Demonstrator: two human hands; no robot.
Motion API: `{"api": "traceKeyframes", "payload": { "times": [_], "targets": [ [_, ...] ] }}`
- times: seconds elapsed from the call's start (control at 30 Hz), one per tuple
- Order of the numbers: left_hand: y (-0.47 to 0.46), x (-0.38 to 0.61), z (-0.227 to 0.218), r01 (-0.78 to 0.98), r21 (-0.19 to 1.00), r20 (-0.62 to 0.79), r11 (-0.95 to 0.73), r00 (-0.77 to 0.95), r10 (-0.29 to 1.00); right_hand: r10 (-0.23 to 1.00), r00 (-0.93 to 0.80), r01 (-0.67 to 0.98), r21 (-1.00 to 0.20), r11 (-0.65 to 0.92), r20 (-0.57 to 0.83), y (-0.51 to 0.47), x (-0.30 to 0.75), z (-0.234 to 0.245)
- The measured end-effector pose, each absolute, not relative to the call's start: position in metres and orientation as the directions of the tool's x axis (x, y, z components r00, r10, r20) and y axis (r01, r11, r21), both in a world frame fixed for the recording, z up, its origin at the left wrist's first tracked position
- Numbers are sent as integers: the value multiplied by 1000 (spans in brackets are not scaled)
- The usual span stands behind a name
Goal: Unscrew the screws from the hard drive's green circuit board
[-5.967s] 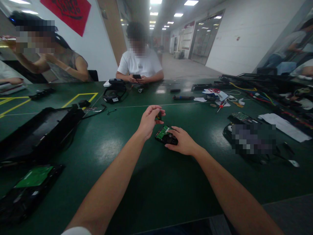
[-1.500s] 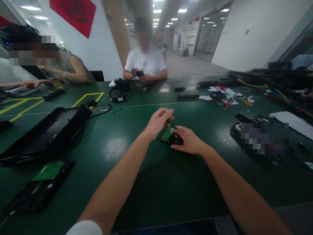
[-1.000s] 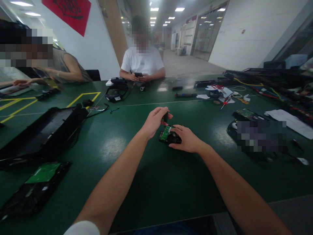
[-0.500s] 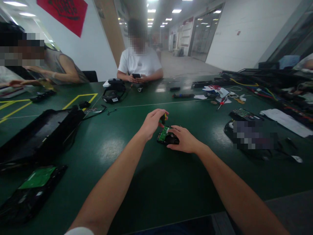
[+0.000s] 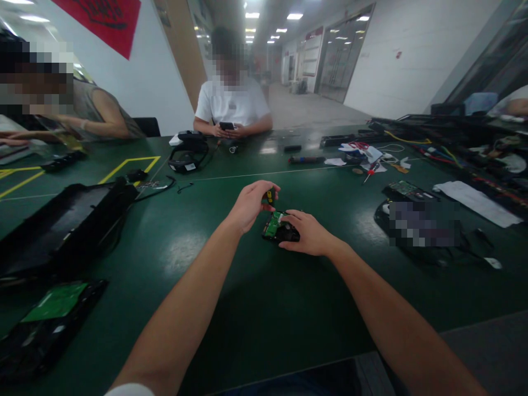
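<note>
Fingers of my left hand (image 5: 252, 204) are closed around a black-and-yellow screwdriver (image 5: 270, 196), held upright above the far left part of a small circuit board. This green circuit board (image 5: 273, 225) sits in an open black casing (image 5: 293, 234) on the table. My right hand (image 5: 310, 232) wraps the casing's right side, thumb near me and fingers over the board's edge. Whether the screwdriver's tip touches a screw is too small to tell.
On the green table (image 5: 264, 308), a long black housing (image 5: 61, 225) and another casing with a green board (image 5: 53, 313) lie left. Right are a dark device (image 5: 416, 225), a white cloth (image 5: 478, 202) and a red screwdriver (image 5: 371, 172). A person (image 5: 231, 104) sits opposite, holding a phone.
My left hand has shifted slightly, and more of the screwdriver's yellow handle shows now. My right hand stays on the casing. The whole view has moved a little.
</note>
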State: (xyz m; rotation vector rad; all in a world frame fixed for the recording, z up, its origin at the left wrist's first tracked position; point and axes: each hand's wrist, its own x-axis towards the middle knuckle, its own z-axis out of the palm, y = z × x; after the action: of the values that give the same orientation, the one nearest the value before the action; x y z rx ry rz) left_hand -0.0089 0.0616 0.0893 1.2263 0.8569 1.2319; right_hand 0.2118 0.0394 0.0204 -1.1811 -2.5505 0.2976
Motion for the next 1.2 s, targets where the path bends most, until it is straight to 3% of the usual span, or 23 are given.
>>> {"api": "traceKeyframes", "payload": {
  "times": [0.33,0.77,1.03,1.2],
  "targets": [
    [62,-5,85,-310,948,134,-64,211,968,767,-613,705,-307,640,190,40,212,21],
    [56,-9,92,-51,985,173,-166,269,948,777,-600,712,-316,627,190,40,211,18],
    [62,-7,84,-198,978,106,-58,241,965,768,-608,696,-329,638,204,40,212,19],
    [58,-4,90,-137,984,137,-110,198,971,774,-601,707,-318,632,201,39,211,20]
  ]
}}
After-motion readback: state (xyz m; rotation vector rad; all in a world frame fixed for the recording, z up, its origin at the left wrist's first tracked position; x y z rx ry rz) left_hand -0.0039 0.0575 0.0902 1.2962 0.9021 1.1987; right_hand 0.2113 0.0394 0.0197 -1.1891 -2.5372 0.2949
